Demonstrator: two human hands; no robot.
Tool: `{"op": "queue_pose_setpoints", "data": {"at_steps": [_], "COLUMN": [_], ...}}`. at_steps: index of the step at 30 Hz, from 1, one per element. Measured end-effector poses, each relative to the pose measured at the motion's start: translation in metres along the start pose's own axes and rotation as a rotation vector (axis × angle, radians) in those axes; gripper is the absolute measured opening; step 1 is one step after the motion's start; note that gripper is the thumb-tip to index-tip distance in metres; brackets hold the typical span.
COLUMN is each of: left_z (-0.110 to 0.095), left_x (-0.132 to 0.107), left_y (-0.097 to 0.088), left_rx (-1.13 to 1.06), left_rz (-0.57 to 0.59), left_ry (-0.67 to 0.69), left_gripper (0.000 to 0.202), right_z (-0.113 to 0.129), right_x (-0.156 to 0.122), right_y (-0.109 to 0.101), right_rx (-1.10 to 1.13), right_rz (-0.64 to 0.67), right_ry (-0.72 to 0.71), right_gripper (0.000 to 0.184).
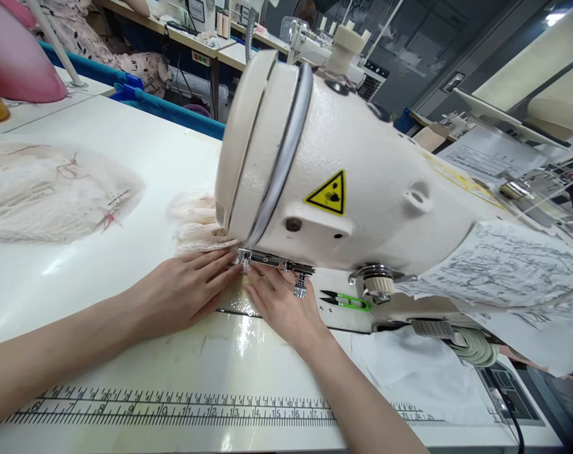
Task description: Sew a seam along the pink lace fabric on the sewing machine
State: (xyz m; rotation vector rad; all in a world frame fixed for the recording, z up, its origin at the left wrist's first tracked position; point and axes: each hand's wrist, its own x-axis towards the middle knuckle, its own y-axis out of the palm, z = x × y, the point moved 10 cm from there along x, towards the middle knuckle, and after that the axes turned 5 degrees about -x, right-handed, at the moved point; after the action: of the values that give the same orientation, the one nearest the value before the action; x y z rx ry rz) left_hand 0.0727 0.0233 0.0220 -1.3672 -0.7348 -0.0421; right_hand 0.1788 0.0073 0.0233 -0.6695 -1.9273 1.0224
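A white sewing machine point(267, 164) reaches over the table, its metal needle-side fittings point(247, 255) low between my two hands. My left hand point(187, 290) lies palm down on the left of the needle area, its fingers stretched flat against a gathered, cream sheer fabric point(201, 230). From the right, my right hand point(289, 306) lies with fingers extended under the machine head, close to the left fingertips. The machine hides some of its fingers and whatever fabric lies behind them. Beside my right wrist rest green-handled thread snips point(346, 301).
A heap of sheer fabric point(45, 192) with loose red threads lies on the left. A printed ruler strip point(173, 410) runs along the front edge. White cloth point(414, 366) and coiled pale tape point(478, 347) lie right. Paper point(504, 265) hangs on the machine arm.
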Motion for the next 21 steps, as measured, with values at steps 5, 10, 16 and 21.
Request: {"op": "queue_pose_setpoints", "data": {"at_steps": [5,10,16,21], "left_z": [-0.005,-0.002,-0.003,-0.008], "left_x": [0.006,0.009,0.011,0.015], "left_y": [-0.004,-0.004,-0.002,-0.009], "left_rx": [0.037,0.055,0.1,0.14], "left_rz": [-0.017,-0.011,-0.008,-0.04], "left_ry": [0.036,0.029,0.051,0.052], "left_gripper": [0.047,0.048,0.052,0.041], "right_z": [-0.001,-0.002,-0.004,-0.006], "right_x": [0.001,0.001,0.002,0.001], "right_y": [-0.003,0.001,0.005,-0.001], "right_rx": [-0.035,-0.049,-0.016,0.005], "right_rz": [-0.02,0.003,0.033,-0.04], "right_ry": [0.014,0.031,0.062,0.074], "right_gripper": [0.03,0.031,0.03,0.028]}}
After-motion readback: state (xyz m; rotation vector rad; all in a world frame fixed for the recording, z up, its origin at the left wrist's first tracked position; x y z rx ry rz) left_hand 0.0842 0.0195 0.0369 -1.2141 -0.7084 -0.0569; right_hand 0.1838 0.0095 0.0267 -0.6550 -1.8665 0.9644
